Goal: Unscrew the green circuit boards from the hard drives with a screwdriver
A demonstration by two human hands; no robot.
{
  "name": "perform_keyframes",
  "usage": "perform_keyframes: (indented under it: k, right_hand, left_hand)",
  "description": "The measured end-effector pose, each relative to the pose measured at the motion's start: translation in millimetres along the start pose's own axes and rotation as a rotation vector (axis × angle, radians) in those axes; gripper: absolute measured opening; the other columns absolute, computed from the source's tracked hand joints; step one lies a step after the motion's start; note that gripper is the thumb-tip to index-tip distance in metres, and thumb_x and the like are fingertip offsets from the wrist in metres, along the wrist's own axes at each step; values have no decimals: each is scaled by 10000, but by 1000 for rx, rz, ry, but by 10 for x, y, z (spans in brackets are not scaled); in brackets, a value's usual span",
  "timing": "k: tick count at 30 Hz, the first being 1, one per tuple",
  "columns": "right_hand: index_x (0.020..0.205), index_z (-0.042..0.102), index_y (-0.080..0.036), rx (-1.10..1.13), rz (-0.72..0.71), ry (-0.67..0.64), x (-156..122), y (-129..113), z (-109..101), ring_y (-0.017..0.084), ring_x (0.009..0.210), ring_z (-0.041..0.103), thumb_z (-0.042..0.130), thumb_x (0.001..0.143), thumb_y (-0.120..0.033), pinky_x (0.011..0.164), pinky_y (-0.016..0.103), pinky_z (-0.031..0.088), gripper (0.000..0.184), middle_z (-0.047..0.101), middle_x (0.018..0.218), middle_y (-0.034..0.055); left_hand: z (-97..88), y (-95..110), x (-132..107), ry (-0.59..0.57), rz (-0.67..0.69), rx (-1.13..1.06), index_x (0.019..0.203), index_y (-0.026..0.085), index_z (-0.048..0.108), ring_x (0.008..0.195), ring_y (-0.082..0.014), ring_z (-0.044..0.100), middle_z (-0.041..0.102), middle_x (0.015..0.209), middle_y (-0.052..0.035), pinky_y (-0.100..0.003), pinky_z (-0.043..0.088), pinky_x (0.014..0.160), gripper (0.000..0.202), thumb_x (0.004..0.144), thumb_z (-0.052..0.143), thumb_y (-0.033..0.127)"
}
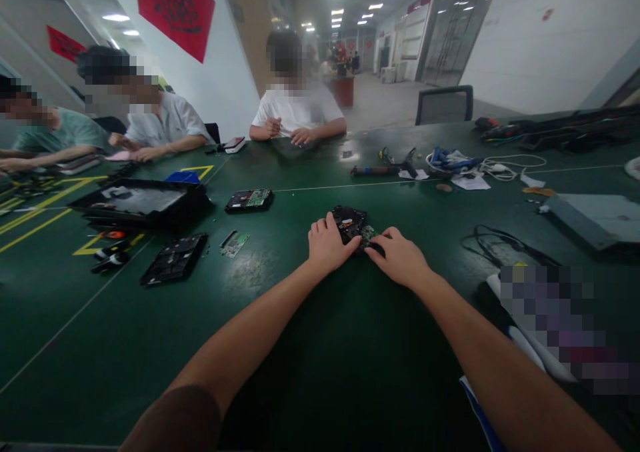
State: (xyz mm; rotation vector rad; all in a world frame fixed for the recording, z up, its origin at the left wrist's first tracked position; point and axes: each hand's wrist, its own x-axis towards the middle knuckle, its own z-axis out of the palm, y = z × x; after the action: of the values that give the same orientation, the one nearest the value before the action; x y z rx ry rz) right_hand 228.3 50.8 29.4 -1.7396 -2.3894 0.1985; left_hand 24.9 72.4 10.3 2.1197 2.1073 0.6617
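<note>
Head view: left hand [326,244] clasps a hard drive [350,221]; right hand [403,259], just beside, pinches a green circuit board [369,232].

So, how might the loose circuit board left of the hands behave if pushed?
The circuit board is probably stiff and light, being thin and flat. On the shiny table, it would likely slide, not roll. Bare and uncased, it could be fragile.

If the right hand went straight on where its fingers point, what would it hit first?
Most likely the green circuit board, just ahead of the right hand; whether they already touch is unclear.
</note>
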Motion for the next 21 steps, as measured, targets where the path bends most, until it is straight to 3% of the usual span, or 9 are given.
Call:
perform_keyframes:
  k: [5,11,16,18,21]
  right_hand:
    - [1223,714,-223,-39,40,5,11,-33,-20,255,924,705,397,1060,-597,764,382,537,517,580,1309,142]
    - [1201,693,-182,-22,115,22,27,107,-35,274,937,699,409,1048,-595,762,394,549,524,594,1280,161]
    - [1219,669,-182,53,161,-2,48,204,-37,238,918,684,505,1012,-435,730,355,539,366,588,1312,150]
    - [1246,664,-174,66,161,4,55,235,-29,228,907,679,511,999,-381,722,346,533,357,594,1306,146]
    - [1253,671,-164,66,141,21,61,265,-1,213,888,673,508,989,-340,721,339,527,357,597,1308,147]
  left_hand:
    - [-88,-274,38,14,-4,14,1590,41,326,1378,-451,489,541,1475,-279,-552,417,1138,1005,872,652,664]
    - [-375,-942,-103,-55,88,-33,1583,65,359,1438,-421,459,499,1547,-246,-545,369,1229,975,850,700,608]
    - [-742,-1438,-282,-262,279,-223,1651,193,287,1514,-352,409,425,1634,-154,-511,327,1290,1003,838,748,559]
    - [-880,-1520,-328,-361,350,-248,1663,242,278,1513,-358,415,413,1644,-137,-531,327,1290,1026,816,781,526]
    - [-983,-1483,-351,-495,425,-295,1674,295,262,1503,-363,440,390,1666,-119,-551,338,1284,1035,809,797,484]
